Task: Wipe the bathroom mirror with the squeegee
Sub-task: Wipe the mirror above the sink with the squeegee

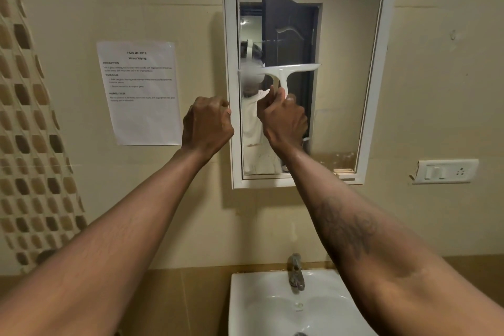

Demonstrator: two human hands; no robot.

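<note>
A white-framed bathroom mirror hangs on the beige wall. A white squeegee lies against the glass, its blade horizontal across the left half at mid height. My right hand is closed around the squeegee's handle just below the blade. My left hand is a closed fist at the mirror frame's left edge, touching or nearly touching it, with nothing visible in it. Smears show on the lower part of the glass.
A printed task sheet is taped to the wall left of the mirror. A white sink with a metal tap sits below. A switch and socket plate is on the right wall. Patterned tiles run down the left.
</note>
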